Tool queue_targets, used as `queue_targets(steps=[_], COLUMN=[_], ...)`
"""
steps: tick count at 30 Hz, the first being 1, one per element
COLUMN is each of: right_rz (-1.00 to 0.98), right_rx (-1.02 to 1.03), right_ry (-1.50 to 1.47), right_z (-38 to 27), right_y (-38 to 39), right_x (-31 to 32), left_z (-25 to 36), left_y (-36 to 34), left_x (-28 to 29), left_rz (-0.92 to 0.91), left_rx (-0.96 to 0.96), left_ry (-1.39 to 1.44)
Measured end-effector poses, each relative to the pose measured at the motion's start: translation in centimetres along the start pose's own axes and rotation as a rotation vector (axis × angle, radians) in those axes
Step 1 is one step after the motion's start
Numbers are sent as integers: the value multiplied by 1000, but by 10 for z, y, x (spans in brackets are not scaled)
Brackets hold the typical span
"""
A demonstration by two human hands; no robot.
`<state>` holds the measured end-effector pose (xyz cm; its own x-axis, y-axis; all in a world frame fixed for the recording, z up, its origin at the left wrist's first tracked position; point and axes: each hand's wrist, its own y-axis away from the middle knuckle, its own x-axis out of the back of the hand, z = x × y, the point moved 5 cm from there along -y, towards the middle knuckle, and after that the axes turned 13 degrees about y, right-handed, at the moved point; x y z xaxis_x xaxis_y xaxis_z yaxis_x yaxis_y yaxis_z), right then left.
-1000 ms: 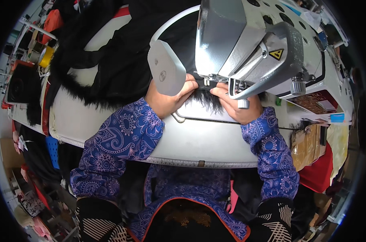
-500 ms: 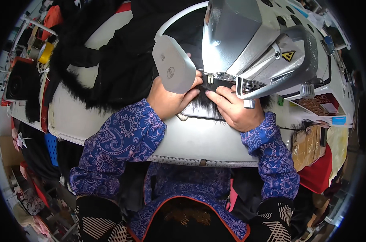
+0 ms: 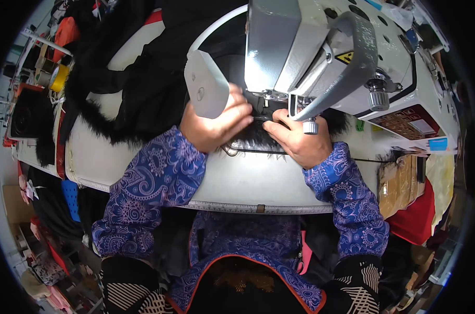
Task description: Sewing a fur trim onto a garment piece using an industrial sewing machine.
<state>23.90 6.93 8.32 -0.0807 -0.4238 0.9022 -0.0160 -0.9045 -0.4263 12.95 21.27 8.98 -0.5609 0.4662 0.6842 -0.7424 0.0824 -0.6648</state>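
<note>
At the far left, a yellow roll (image 3: 59, 78) sits above a dark box (image 3: 31, 112). To their right, a black garment (image 3: 156, 91) lies in loose folds over the bench (image 3: 248, 183), its shaggy fur trim (image 3: 104, 123) curving along the left and near sides. It looks soft and limp, probably light for its bulk but inclined to drag; the long fibres may hide the edge, so the flat cloth beside the fur seems the better hold.

The left hand (image 3: 216, 123) is at the dark cloth, partly covered by a pale grey plate (image 3: 203, 86); its fingertips blur, and I cannot tell whether they pinch. Across a narrow gap, the right hand (image 3: 300, 141) has thumb and forefinger at the cloth and fur just beside the foot of the sewing machine (image 3: 279, 47); whether they grip or only press is unclear. The hands are apart.

The machine's head and guard crowd the far and right sides. More room spreads on the near side, between the forearms, up to the bench edge with its ruler strip (image 3: 227, 208). Farther right sit a tape-wrapped parcel (image 3: 399, 186) and red cloth (image 3: 412, 225).
</note>
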Motion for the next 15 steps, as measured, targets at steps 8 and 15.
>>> queue_targets(steps=[8, 15], right_rz=[98, 61], right_rx=[-31, -23], right_ry=[-70, -30], right_z=[-4, -5], right_y=[-3, -3], right_x=[2, -4], left_z=[18, 7], left_y=[4, 16], left_x=[-22, -25], left_rz=[-98, -107], left_rx=[-24, 40], left_ry=[-50, 104])
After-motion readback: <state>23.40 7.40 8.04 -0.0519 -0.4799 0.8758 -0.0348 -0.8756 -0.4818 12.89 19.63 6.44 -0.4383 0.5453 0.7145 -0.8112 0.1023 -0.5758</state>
